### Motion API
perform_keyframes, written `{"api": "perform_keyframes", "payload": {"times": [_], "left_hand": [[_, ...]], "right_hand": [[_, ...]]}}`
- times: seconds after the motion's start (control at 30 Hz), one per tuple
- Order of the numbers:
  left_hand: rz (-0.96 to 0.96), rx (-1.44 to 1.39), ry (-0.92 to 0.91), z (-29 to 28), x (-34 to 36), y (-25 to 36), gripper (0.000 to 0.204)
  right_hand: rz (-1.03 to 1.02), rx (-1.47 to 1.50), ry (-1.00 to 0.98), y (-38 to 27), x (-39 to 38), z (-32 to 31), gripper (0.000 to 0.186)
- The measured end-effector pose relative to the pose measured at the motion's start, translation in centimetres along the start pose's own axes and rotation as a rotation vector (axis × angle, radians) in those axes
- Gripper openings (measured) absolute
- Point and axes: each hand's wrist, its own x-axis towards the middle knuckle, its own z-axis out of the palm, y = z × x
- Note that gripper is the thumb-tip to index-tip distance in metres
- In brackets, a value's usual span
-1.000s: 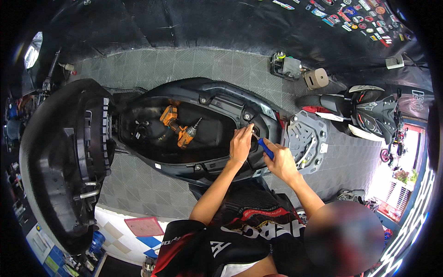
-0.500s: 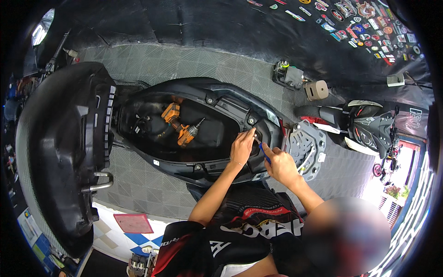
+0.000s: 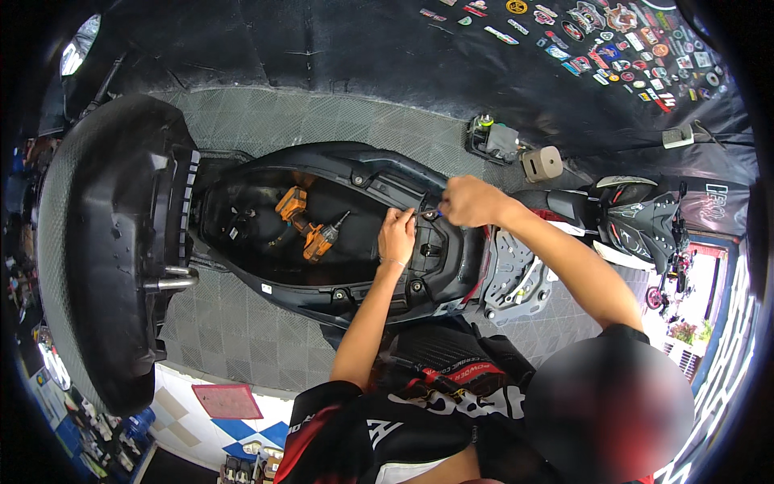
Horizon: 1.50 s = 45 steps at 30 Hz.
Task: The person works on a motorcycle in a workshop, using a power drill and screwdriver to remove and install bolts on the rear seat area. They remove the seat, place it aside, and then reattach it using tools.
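My right hand (image 3: pixel 476 202) is closed around the blue handle of a screwdriver (image 3: pixel 433 214), whose thin shaft reaches left toward my other hand. At the rear rim of the scooter's underseat storage compartment (image 3: pixel 322 284), my left hand (image 3: pixel 397 236) has its fingers bent together near the screwdriver's tip; what they pinch, if anything, is hidden. Inside the black compartment lie two orange-and-black cordless tools, a drill driver (image 3: pixel 322 236) with a bit fitted and another orange tool part (image 3: pixel 290 206) beside it. Bolts sit along the compartment's rim.
A large black scooter seat (image 3: pixel 113 250) stands raised at the left. Behind the compartment is a grey metal rack plate (image 3: pixel 516 278). A tan box (image 3: pixel 542 164) and a second motorcycle (image 3: pixel 633 222) stand farther right. Grey tiles (image 3: pixel 242 323) cover the floor.
Both hands have shifted away from me along the rear rim, the left one also leftward. My right hand has turned, so the screwdriver now points left. The view has shifted slightly.
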Motion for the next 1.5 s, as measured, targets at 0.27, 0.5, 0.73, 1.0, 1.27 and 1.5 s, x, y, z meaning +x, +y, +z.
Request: {"api": "perform_keyframes", "payload": {"times": [0.27,0.5,0.73,1.0,1.27,1.5], "left_hand": [[-0.022,0.040,-0.038,-0.3,0.4,-0.7,0.018],[-0.067,-0.006,0.067,1.0,-0.5,-1.0,0.017],[-0.099,-0.042,0.083,1.3,-0.8,-0.7,0.016],[-0.112,-0.053,0.094,2.1,-1.2,-0.4,0.019],[-0.073,-0.066,0.166,2.7,-1.6,-0.7,0.022],[-0.056,-0.055,0.213,3.0,-1.6,-0.6,0.019]], "right_hand": [[-0.503,-0.514,0.004,-1.3,0.1,-1.0,0.025],[-0.210,0.090,0.125,-0.6,-0.9,-1.3,0.033],[-0.076,-0.333,0.410,-1.1,-1.4,0.1,0.046],[-0.565,-0.453,0.167,0.3,-0.7,-0.9,0.033],[-0.518,-0.219,0.167,1.2,-1.5,-2.1,0.031],[-0.534,-0.430,0.233,2.8,0.8,-0.9,0.021]]}}
